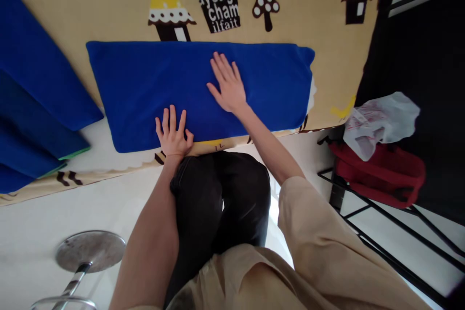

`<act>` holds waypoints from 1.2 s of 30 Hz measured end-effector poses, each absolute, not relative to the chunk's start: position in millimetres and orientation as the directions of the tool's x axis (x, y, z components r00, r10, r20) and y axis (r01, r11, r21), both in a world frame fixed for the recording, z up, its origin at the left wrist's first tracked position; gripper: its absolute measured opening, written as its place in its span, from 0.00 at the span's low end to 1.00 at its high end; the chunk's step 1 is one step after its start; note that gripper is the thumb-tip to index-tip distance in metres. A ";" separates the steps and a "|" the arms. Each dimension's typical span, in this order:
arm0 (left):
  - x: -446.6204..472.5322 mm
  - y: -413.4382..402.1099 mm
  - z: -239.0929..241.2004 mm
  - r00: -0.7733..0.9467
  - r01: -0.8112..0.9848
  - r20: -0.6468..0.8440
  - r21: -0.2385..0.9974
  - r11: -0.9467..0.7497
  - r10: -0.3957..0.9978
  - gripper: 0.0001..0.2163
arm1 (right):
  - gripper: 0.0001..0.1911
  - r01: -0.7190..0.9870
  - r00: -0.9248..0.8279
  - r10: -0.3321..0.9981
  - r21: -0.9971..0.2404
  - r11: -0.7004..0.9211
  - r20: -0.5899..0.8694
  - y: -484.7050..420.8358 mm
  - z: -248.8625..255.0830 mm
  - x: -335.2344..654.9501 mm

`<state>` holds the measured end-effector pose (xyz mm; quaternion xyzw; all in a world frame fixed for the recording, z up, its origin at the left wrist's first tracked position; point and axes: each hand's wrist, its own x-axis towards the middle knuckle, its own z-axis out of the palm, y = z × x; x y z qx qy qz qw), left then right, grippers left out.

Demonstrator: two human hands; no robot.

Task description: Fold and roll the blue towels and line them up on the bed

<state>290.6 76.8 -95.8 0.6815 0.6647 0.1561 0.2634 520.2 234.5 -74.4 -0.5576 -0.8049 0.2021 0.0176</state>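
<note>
A blue cloth [138,87], perhaps a towel, lies spread as a long rectangle along the near edge of a covered table. My left hand [173,135] rests on its near edge, fingers apart and pointing away from me. Farther in and to the right, my right hand [229,85] lies flat on the same cloth near its middle, with the thumb out to the side. Neither hand grips anything. The cloth's right end is slightly uneven, with a bit of white beside it.
Other blue cloths [32,58] lie at the left, some with green edges. A tan tablecloth [308,5] printed with houses and a mushroom covers the table. At right, a white plastic bag [381,118] sits on a red bag [381,174] by a black metal frame. A stool base [90,249] is lower left.
</note>
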 end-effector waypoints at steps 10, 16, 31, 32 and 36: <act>289.6 76.2 -98.0 0.068 0.820 -0.136 0.571 0.022 0.988 0.36 | 0.35 0.983 -0.137 0.984 -0.139 0.121 -0.111 259.0 -86.8 684.6; 289.2 76.2 -99.1 0.070 0.829 -0.134 0.559 0.017 0.989 0.37 | 0.36 0.983 -0.127 0.989 -0.142 0.115 -0.072 271.9 -91.2 719.9; 289.6 75.7 -99.3 0.055 0.823 -0.141 0.567 0.035 0.989 0.36 | 0.32 0.978 0.209 0.977 0.028 -0.208 -0.040 299.9 -94.0 761.8; 289.7 75.9 -99.1 0.050 0.819 -0.146 0.571 0.043 0.988 0.36 | 0.32 0.979 0.200 0.980 0.040 -0.199 -0.006 290.9 -92.2 752.7; 290.6 77.4 -97.5 0.041 0.800 -0.155 0.597 0.061 0.987 0.35 | 0.32 0.975 0.212 0.977 0.067 -0.213 0.028 243.7 -92.6 719.5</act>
